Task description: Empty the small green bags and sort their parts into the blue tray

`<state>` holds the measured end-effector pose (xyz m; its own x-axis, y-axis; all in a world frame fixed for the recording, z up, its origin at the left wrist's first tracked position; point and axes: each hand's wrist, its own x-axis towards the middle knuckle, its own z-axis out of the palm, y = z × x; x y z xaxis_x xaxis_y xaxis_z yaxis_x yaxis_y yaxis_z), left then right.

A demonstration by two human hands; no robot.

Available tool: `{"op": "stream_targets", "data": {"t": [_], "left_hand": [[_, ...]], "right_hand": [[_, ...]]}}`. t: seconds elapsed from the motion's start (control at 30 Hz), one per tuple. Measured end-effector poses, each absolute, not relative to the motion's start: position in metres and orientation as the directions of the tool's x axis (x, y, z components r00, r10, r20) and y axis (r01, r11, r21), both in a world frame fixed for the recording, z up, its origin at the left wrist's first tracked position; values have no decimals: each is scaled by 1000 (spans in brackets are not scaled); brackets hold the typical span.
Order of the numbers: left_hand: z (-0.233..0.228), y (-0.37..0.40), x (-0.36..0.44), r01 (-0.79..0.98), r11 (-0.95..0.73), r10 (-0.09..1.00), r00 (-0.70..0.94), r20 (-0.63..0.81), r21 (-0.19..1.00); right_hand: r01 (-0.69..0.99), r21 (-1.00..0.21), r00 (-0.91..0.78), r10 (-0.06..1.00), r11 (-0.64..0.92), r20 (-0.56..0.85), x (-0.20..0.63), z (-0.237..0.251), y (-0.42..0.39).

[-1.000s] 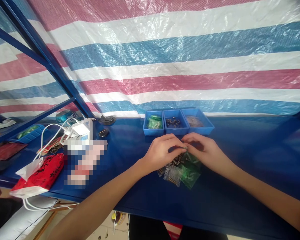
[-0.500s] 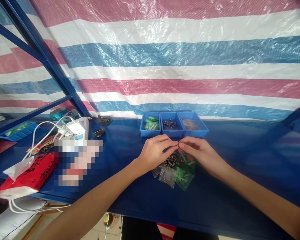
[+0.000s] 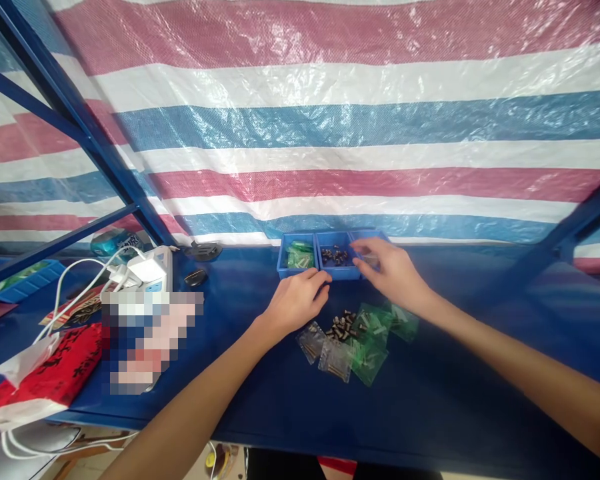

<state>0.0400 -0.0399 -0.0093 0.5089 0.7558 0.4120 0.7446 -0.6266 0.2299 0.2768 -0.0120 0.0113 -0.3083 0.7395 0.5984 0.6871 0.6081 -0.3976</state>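
The right hand (image 3: 390,270) reaches with loosely curled fingers over the far right blue tray (image 3: 375,235); whether it holds anything cannot be told. The left hand (image 3: 295,300), half-curled and empty, rests near the loose pile of small dark parts (image 3: 343,325).

pixelated patch (image 3: 147,340) beside the power strip, right hand (image 3: 391,270) covering the third bin

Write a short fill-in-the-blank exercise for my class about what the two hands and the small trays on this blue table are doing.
1. The right hand reaches over the ____ most of the three blue trays.
2. The left hand rests on the ____ table.
3. The left tray holds ____ coloured parts.
4. The loose dark pieces lie beside small plastic ____.

Missing words: right; blue; green; bags
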Motion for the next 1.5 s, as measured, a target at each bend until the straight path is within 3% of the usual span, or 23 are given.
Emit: {"op": "stream_targets", "data": {"t": [0.2,0.47,0.63,0.9,1.07,1.2,1.5], "left_hand": [[-8,-42,41,710,-687,712,616,338,155],[-2,-43,44,542,-706,673,714,192,457],[-4,-42,43,515,-690,660,735,152,508],[-7,-36,43,498,-680,678,707,203,538],[-4,-41,50,474,-602,777,535,332,642],[-4,-53,62,444,-535,831,431,352,719],[-10,-59,70,368,-552,810,452,375,748]], "right_hand": [[655,-311,-508,706,689,494,287,-15,-64],[617,-281,-601,671,735,434,281,-29,-65],[607,-273,-625,660,746,416,282,-31,-67],[626,-316,-577,696,713,428,274,-28,-67],[660,-364,-497,746,657,443,272,-24,-71],[668,-379,-450,753,641,481,273,-22,-74],[629,-387,-440,719,674,538,275,-21,-76]]}}
